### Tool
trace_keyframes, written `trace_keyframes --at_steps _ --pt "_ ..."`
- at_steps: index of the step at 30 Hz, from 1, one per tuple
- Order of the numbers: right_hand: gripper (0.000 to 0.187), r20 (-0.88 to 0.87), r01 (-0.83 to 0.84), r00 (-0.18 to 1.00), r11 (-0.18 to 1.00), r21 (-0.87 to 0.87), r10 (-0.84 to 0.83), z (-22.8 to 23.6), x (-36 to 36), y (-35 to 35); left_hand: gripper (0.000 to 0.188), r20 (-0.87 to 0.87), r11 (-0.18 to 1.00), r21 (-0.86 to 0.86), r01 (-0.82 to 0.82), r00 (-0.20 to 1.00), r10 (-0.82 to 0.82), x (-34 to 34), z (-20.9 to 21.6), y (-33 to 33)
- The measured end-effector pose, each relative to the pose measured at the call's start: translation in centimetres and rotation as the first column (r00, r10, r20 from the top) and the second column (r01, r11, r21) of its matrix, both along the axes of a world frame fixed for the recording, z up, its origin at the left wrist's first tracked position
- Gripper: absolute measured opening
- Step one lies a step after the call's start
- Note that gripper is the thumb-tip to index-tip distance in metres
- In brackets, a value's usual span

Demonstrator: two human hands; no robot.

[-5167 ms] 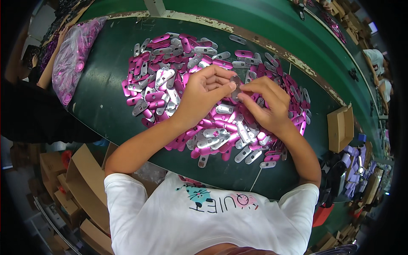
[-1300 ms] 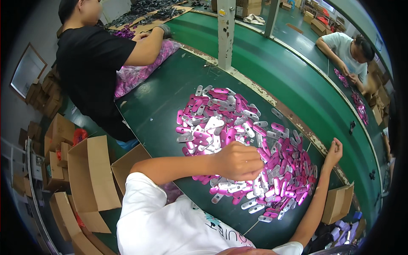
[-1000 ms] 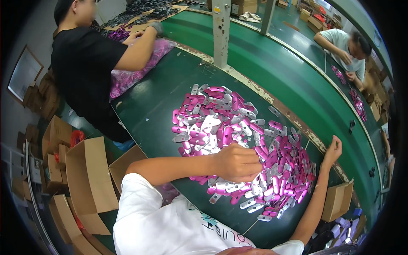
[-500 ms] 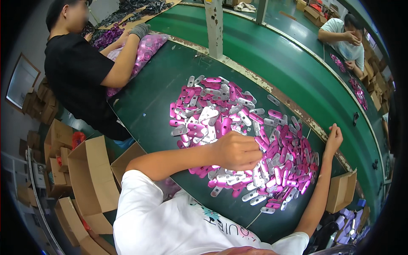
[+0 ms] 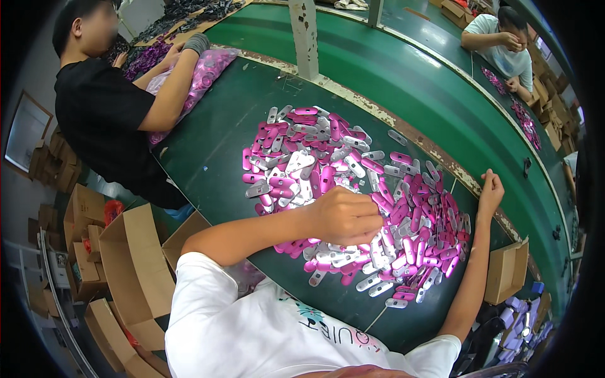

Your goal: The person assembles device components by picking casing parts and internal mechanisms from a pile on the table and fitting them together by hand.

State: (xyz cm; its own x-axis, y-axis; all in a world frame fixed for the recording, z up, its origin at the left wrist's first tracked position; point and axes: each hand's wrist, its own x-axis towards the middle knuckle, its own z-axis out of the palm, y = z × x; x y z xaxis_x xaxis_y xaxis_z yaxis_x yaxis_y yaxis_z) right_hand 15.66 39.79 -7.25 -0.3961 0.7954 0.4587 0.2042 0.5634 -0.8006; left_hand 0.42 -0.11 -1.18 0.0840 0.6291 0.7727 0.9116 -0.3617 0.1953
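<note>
A wide heap of oblong, round-ended casings (image 5: 307, 129), some shiny pink and some silver, is spread over the dark green tabletop (image 5: 227, 126). My left hand (image 5: 348, 216) is closed over the middle of the heap, back of the hand up; its curled fingers hide whatever is in them. At the far right edge of the table, beyond the pieces, my right hand (image 5: 491, 194) is raised with the fingers curled together. Whether it holds a small thing cannot be made out.
A green conveyor belt (image 5: 403, 75) runs behind the table's chipped metal rail, with a post (image 5: 304, 38) rising there. One person (image 5: 101, 94) handles a pink-filled plastic bag (image 5: 205, 79) at left; another (image 5: 504, 50) sits across the belt. Cardboard boxes (image 5: 142, 252) stand at left, another (image 5: 506, 271) at right.
The whole view has shifted slightly, so the table and casings appear a little further left and up. Both my hands stay closed in nearly the same places.
</note>
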Motion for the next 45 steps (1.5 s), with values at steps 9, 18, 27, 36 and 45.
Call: trace_keyframes --at_steps 9,18,27,36,45 --pt "0.036 -0.003 -0.054 0.999 0.999 0.011 0.054 -0.3 -0.7 0.2 0.015 -0.043 1.0 -0.02 -0.008 0.999 0.008 0.2 -0.1 -0.1" --pt "0.031 0.102 0.017 0.994 0.983 0.18 -0.035 2.7 1.0 -2.2 0.014 -0.075 0.993 -0.08 0.091 0.992 -0.097 0.7 0.7 0.7" --pt "0.028 0.099 0.104 0.989 0.994 0.037 -0.107 1.4 -0.3 -3.3 0.017 0.048 0.988 -0.146 -0.041 0.998 0.049 1.8 0.3 0.3" --pt "0.027 0.192 0.111 0.975 0.994 0.007 -0.111 2.3 0.0 -3.4 0.014 0.083 0.977 -0.202 -0.064 0.993 0.082 1.3 0.6 0.8" --pt "0.028 0.186 0.109 0.976 0.994 0.019 -0.111 1.8 -0.3 -3.2 0.017 0.054 0.976 -0.216 -0.012 0.998 0.024 1.4 0.5 1.1"
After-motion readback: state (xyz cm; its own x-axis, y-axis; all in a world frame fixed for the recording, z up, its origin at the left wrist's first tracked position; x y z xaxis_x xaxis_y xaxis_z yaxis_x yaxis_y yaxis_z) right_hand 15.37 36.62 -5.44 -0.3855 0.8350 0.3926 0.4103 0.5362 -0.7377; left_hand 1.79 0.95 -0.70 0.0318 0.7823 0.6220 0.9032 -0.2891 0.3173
